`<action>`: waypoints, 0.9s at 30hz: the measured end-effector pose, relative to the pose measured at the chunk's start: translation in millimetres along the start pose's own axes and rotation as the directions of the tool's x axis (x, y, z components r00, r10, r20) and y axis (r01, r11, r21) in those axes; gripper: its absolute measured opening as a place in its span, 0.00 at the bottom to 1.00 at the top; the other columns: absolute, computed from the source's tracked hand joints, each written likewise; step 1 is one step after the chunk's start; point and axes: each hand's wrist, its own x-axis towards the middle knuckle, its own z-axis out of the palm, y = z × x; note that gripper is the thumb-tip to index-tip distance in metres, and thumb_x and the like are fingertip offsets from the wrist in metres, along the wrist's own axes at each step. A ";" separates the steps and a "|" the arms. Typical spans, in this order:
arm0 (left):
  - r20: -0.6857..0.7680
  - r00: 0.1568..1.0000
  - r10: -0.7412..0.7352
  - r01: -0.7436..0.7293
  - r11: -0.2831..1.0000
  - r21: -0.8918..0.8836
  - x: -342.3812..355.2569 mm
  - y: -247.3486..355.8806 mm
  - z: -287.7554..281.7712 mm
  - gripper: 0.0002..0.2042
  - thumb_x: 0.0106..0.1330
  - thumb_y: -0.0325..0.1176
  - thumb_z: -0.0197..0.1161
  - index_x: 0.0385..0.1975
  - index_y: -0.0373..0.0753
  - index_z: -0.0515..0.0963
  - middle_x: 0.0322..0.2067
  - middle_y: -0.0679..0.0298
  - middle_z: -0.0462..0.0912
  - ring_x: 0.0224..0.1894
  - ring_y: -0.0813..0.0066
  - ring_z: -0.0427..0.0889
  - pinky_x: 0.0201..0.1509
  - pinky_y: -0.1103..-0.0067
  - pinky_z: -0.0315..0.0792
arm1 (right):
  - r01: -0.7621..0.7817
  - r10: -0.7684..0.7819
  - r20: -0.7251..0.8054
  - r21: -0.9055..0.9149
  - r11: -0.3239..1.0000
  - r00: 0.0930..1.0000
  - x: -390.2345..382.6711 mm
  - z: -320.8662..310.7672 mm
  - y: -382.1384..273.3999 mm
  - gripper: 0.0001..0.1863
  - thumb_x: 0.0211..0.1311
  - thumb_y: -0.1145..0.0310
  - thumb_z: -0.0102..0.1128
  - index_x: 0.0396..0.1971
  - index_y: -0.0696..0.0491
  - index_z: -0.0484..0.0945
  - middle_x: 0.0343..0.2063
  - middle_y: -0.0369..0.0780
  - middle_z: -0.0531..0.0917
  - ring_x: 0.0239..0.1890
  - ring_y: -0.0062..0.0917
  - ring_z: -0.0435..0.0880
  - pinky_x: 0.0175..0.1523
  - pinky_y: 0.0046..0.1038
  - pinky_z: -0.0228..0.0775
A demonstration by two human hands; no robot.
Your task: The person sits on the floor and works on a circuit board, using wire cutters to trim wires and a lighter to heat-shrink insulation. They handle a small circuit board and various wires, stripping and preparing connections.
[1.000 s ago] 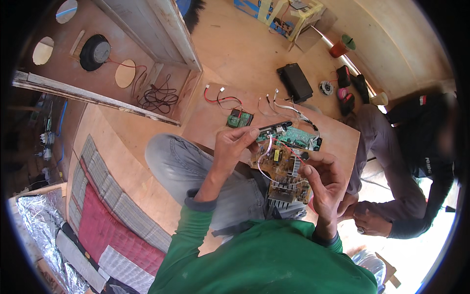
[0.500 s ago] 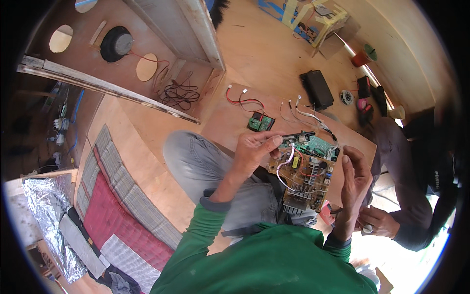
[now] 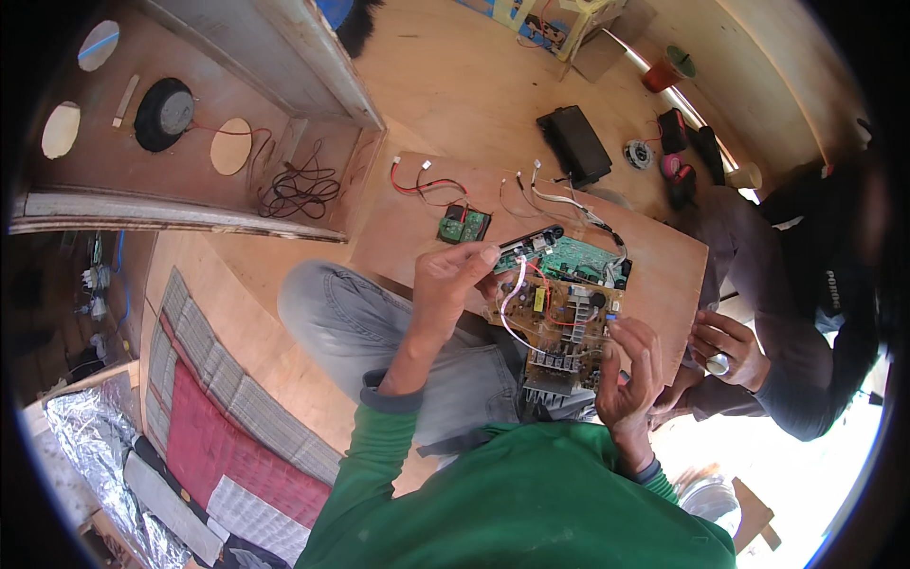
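Your left hand [image 3: 447,284] pinches the black strip [image 3: 542,239] mid-frame, right hand [image 3: 632,375] curls by the brown board [image 3: 557,324], grip unclear, so keep that white wire [image 3: 518,283] slack

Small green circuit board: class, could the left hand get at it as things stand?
Probably yes: nothing visible blocks the way to the small green circuit board, though the left hand holds a narrow black part it may need to release.

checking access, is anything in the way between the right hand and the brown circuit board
Nothing visible: the fingers of the right hand are at the right edge of the brown circuit board, contact unclear; the white wire over it lies farther left.
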 end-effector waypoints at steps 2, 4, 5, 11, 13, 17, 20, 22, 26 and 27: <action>-0.011 1.000 0.003 -0.003 1.000 0.019 -1.6 1.0 1.6 0.17 0.77 0.37 0.66 0.49 0.24 0.85 0.31 0.57 0.88 0.27 0.75 0.81 0.32 0.79 0.76 | 0.007 -0.007 0.020 -0.017 1.000 1.000 -10.5 -1.3 2.1 0.15 0.62 0.84 0.65 0.49 0.59 0.81 0.45 0.49 0.85 0.50 0.45 0.86 0.55 0.41 0.77; 0.008 1.000 0.004 -0.004 0.999 0.036 -1.3 5.7 2.9 0.18 0.77 0.37 0.67 0.49 0.24 0.85 0.31 0.58 0.88 0.27 0.75 0.81 0.33 0.79 0.76 | 0.003 -0.002 0.036 -0.040 0.999 0.999 -16.5 -2.0 2.6 0.17 0.59 0.85 0.67 0.49 0.59 0.81 0.45 0.48 0.85 0.48 0.44 0.86 0.54 0.41 0.77; 0.017 1.000 0.005 -0.005 0.999 0.045 -1.1 7.0 2.7 0.18 0.77 0.38 0.67 0.49 0.24 0.85 0.31 0.58 0.87 0.27 0.75 0.82 0.33 0.79 0.76 | 0.000 0.001 0.028 -0.037 0.999 1.000 -19.2 -1.7 3.0 0.17 0.59 0.85 0.67 0.49 0.59 0.81 0.44 0.48 0.86 0.48 0.44 0.86 0.53 0.41 0.77; 0.049 0.998 0.038 -0.040 0.998 0.052 -3.3 7.2 0.8 0.18 0.75 0.36 0.70 0.51 0.25 0.85 0.34 0.56 0.90 0.30 0.75 0.85 0.35 0.79 0.78 | 0.016 -0.016 -0.002 -0.020 1.000 1.000 -24.4 -0.4 -2.2 0.17 0.57 0.86 0.68 0.47 0.58 0.81 0.42 0.48 0.86 0.46 0.44 0.87 0.50 0.40 0.78; 0.037 0.999 0.039 -0.041 0.998 0.042 -3.4 8.2 3.9 0.16 0.73 0.32 0.71 0.52 0.26 0.85 0.33 0.58 0.90 0.30 0.79 0.85 0.35 0.82 0.79 | 0.025 -0.025 -0.005 0.002 1.000 1.000 -24.9 2.6 -3.7 0.18 0.56 0.86 0.68 0.47 0.58 0.81 0.42 0.47 0.86 0.45 0.43 0.87 0.49 0.39 0.78; 0.029 0.999 0.041 -0.044 0.991 0.123 -5.0 5.0 4.5 0.17 0.71 0.31 0.74 0.52 0.24 0.85 0.36 0.56 0.91 0.32 0.77 0.87 0.38 0.80 0.82 | 0.054 -0.054 0.035 -0.001 0.999 0.998 -30.5 0.2 -14.0 0.17 0.54 0.86 0.68 0.45 0.58 0.82 0.39 0.45 0.86 0.42 0.42 0.87 0.47 0.39 0.78; 0.038 0.996 0.075 -0.080 0.983 0.163 -6.2 3.1 3.8 0.17 0.70 0.29 0.75 0.52 0.24 0.84 0.38 0.56 0.91 0.34 0.78 0.88 0.39 0.82 0.83 | 0.079 -0.081 0.066 0.032 0.996 0.995 -36.2 0.8 -18.9 0.16 0.53 0.85 0.70 0.43 0.57 0.83 0.36 0.44 0.86 0.39 0.40 0.87 0.44 0.38 0.78; 0.043 0.995 0.086 -0.092 0.984 0.153 -7.6 3.2 5.5 0.17 0.69 0.28 0.75 0.53 0.24 0.84 0.39 0.56 0.91 0.35 0.79 0.88 0.40 0.83 0.84 | 0.082 -0.084 0.088 0.027 0.996 0.993 -36.7 0.9 -22.4 0.16 0.52 0.85 0.71 0.43 0.57 0.83 0.36 0.43 0.86 0.38 0.39 0.87 0.44 0.36 0.78; 0.036 0.996 0.080 -0.084 0.983 0.165 -11.0 8.4 11.4 0.17 0.69 0.26 0.75 0.53 0.24 0.84 0.41 0.55 0.91 0.37 0.80 0.88 0.41 0.83 0.85 | 0.085 -0.087 0.088 0.023 0.996 0.992 -29.4 2.1 -27.6 0.17 0.52 0.85 0.72 0.42 0.57 0.83 0.35 0.43 0.85 0.37 0.38 0.86 0.42 0.36 0.76; 0.040 0.995 0.094 -0.099 0.981 0.167 -11.3 7.9 12.1 0.17 0.69 0.26 0.75 0.54 0.24 0.84 0.41 0.56 0.91 0.36 0.80 0.88 0.41 0.84 0.84 | 0.086 -0.087 0.087 0.016 0.996 0.992 -28.1 2.1 -28.0 0.17 0.52 0.85 0.72 0.42 0.57 0.83 0.35 0.43 0.85 0.36 0.39 0.86 0.41 0.36 0.76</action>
